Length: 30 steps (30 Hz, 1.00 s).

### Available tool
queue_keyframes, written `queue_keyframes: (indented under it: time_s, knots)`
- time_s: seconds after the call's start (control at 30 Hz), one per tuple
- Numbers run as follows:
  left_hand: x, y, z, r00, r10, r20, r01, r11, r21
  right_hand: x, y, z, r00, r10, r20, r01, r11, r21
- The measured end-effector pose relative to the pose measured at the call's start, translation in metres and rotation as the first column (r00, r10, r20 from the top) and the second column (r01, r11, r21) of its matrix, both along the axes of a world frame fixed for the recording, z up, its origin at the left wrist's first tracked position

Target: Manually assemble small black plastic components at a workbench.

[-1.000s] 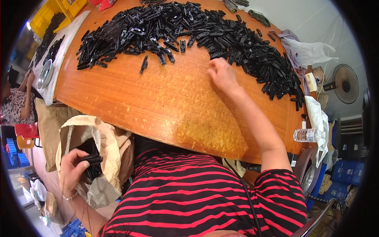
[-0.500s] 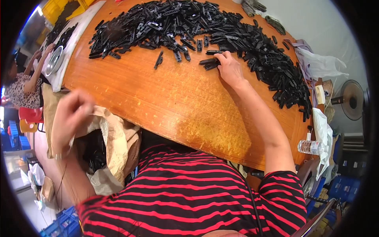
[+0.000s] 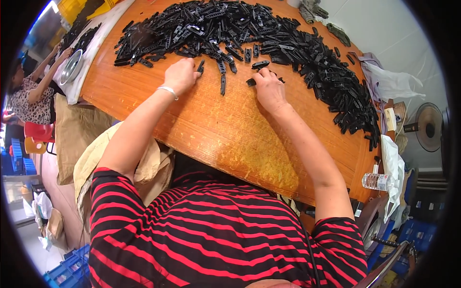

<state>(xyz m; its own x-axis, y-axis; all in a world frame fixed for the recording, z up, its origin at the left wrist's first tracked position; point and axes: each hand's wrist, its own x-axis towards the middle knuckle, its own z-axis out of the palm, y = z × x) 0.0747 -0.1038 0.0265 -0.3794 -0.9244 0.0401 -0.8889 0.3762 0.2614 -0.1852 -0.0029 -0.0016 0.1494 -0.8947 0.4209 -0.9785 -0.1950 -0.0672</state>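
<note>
A large heap of small black plastic parts (image 3: 249, 29) covers the far half of a round orange table (image 3: 230, 129). My left hand (image 3: 181, 75) rests curled at the near edge of the heap, its fingertips pinching one black part (image 3: 200, 66). My right hand (image 3: 270, 89) lies a little to the right, fingers bent over a few loose black parts (image 3: 251, 82) on the tabletop. A single long black part (image 3: 223, 84) lies between the two hands. Both forearms reach up from my red-and-black striped shirt.
A tan sack (image 3: 144, 165) hangs open below the table's left edge. Another person (image 3: 29, 91) works at the far left beside a metal bowl (image 3: 71, 67). A water bottle (image 3: 377, 181), white bags (image 3: 394, 84) and a fan (image 3: 427, 127) stand at the right. Blue crates (image 3: 67, 273) sit on the floor.
My left hand came up from the sack at the lower left onto the table beside the heap. My right hand drew back slightly toward me with a few loose parts.
</note>
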Motion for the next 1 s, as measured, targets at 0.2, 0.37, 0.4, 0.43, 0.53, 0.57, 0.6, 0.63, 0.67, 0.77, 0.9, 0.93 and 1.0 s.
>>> queue_keyframes:
  time_s: [0.2, 0.37, 0.4, 0.43, 0.53, 0.57, 0.6, 0.63, 0.67, 0.77, 0.9, 0.93, 1.0]
  knots:
    - [-0.001, 0.016, -0.007, 0.997, -0.029, -0.070, 0.028, 0.999, -0.020, 0.027, 0.006, 0.031, 0.996, -0.074, 0.040, 0.052, 0.914, 0.403]
    - [0.006, 0.028, -0.009, 0.987, -0.092, -0.130, 0.078, 0.991, -0.110, 0.072, 0.037, 0.021, 0.986, -0.015, 0.167, -0.082, 0.826, 0.558]
    - [0.006, 0.030, -0.008, 0.983, -0.095, -0.155, 0.085, 0.994, -0.074, 0.078, 0.044, 0.019, 0.972, 0.068, 0.224, -0.164, 0.880, 0.446]
    - [0.007, 0.032, -0.007, 0.979, -0.100, -0.178, 0.094, 0.995, -0.037, 0.082, 0.048, 0.017, 0.950, 0.154, 0.272, -0.241, 0.915, 0.323]
    - [0.011, 0.043, -0.009, 0.961, -0.172, -0.218, 0.150, 0.982, -0.113, 0.086, 0.050, 0.019, 0.926, 0.138, 0.352, -0.246, 0.927, 0.284]
    - [0.011, 0.046, -0.007, 0.961, -0.173, -0.217, 0.151, 0.982, -0.112, 0.085, 0.049, 0.018, 0.925, 0.136, 0.354, -0.245, 0.927, 0.284]
    - [0.011, 0.050, -0.005, 0.921, -0.114, -0.374, 0.145, 0.988, 0.058, 0.083, 0.045, 0.016, 0.899, 0.121, 0.422, -0.238, 0.941, 0.238]
    - [0.009, 0.054, -0.001, 0.860, -0.023, -0.510, 0.160, 0.961, 0.226, 0.082, 0.043, 0.019, 0.867, 0.110, 0.486, -0.230, 0.954, 0.194]
    - [0.007, 0.060, 0.004, 0.860, -0.021, -0.510, 0.159, 0.960, 0.229, 0.082, 0.043, 0.022, 0.866, 0.110, 0.487, -0.231, 0.953, 0.196]
    - [0.000, 0.076, 0.009, 0.580, 0.253, -0.775, 0.356, 0.777, 0.519, 0.085, 0.046, 0.031, 0.772, 0.075, 0.632, -0.244, 0.952, 0.185]
    - [-0.010, 0.089, 0.013, 0.422, 0.365, -0.830, 0.366, 0.769, 0.524, 0.092, 0.047, 0.033, 0.625, 0.113, 0.772, -0.292, 0.951, 0.097]
    - [-0.013, 0.092, 0.015, 0.425, 0.373, -0.825, 0.365, 0.763, 0.533, 0.091, 0.047, 0.035, 0.522, 0.044, 0.852, -0.323, 0.935, 0.150]
    - [-0.015, 0.097, 0.020, 0.441, 0.355, -0.824, 0.359, 0.772, 0.524, 0.092, 0.047, 0.035, 0.429, 0.058, 0.902, -0.347, 0.932, 0.105]
